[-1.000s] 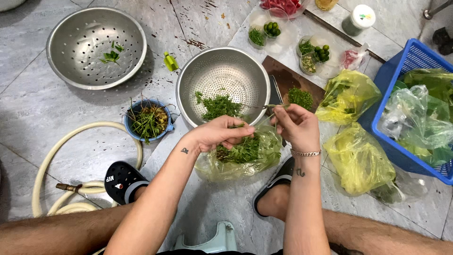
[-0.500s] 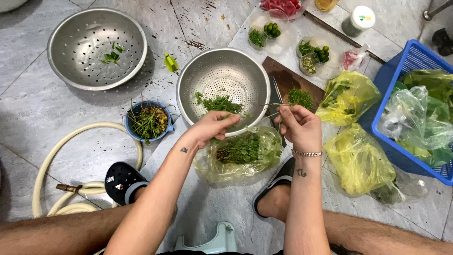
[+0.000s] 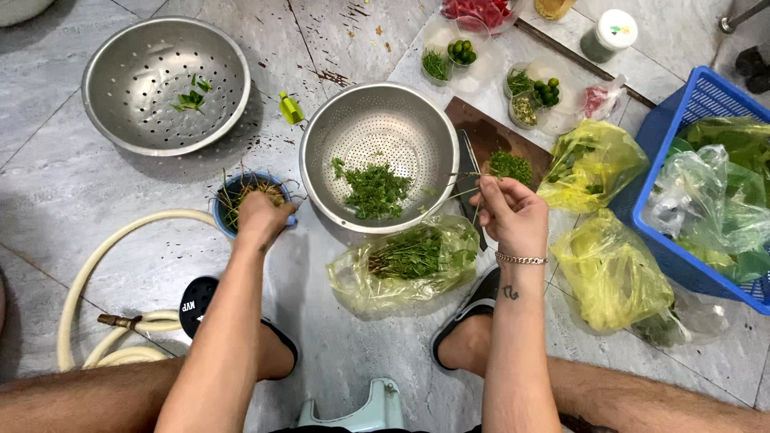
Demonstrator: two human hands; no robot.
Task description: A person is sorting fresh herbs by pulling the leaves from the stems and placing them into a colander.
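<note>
My left hand (image 3: 261,215) reaches over the rim of a small blue bowl (image 3: 227,195) full of bare stems; its fingers curl down out of sight. Near the right rim of the middle steel colander (image 3: 353,120), my right hand (image 3: 513,215) pinches a few thin green herb sprigs (image 3: 469,178). A heap of picked leaves (image 3: 374,191) lies inside that colander. Between my feet, just below it, sits a clear plastic bag of bunched herbs (image 3: 409,258).
A second steel colander (image 3: 128,88) with a few leaves sits far left. A dark cutting board (image 3: 481,132) with a knife and chopped greens lies right of the middle colander. Yellow bags (image 3: 597,273), a blue crate (image 3: 682,112), small tubs (image 3: 457,52), a hose (image 3: 96,256) and a stool (image 3: 361,413) surround me.
My left hand has left the colander and moved left to the blue bowl. My right hand has stayed by the colander's right rim with the sprigs.
</note>
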